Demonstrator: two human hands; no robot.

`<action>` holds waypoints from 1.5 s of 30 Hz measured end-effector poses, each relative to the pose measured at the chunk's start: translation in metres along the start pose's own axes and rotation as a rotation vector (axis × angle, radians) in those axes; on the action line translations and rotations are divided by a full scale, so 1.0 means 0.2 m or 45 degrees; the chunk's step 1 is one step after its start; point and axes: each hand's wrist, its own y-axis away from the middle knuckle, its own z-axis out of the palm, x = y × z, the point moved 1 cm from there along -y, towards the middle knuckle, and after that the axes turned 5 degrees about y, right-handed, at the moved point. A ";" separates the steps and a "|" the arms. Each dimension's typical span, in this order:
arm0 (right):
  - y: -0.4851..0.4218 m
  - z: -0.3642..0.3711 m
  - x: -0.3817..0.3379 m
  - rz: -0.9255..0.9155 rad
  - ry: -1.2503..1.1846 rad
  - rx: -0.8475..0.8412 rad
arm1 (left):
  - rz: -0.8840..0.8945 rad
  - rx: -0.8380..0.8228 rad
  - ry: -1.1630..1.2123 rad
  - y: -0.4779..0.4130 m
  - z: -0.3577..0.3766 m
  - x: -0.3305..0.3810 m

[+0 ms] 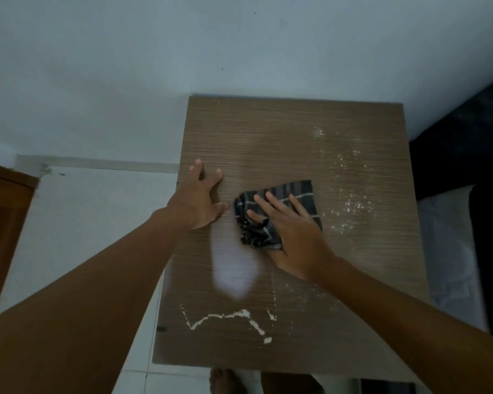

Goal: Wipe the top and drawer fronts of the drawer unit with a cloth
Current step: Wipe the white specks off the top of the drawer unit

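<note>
Left hand (199,200) splayed on one drawer unit (296,132); right hand (293,231) flat, pressing one cloth (285,191).

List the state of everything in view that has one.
Drawer unit top: dusty, with white powder at the right and front.
Cloth: bunched, lying on the top under the right hand.
Left hand: open, fingers spread, resting on the top.
Right hand: open, pressing the cloth.

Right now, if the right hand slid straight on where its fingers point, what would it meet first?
Probably nothing on the brown wood-grain top: the right hand, flat on the dark checked cloth, points past the left hand towards the pale wall, though depth is unclear.
</note>
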 end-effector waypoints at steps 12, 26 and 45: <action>0.47 -0.02 -0.38 0.436 -0.649 -0.175 | 0.034 -0.036 -0.041 0.12 0.10 0.00; -0.03 -1.08 0.38 0.414 -0.675 0.134 | 0.003 -0.060 -0.136 -0.06 0.11 0.31; -0.46 -0.51 0.87 0.128 0.045 0.041 | -0.010 -0.108 -0.035 -0.23 0.11 0.46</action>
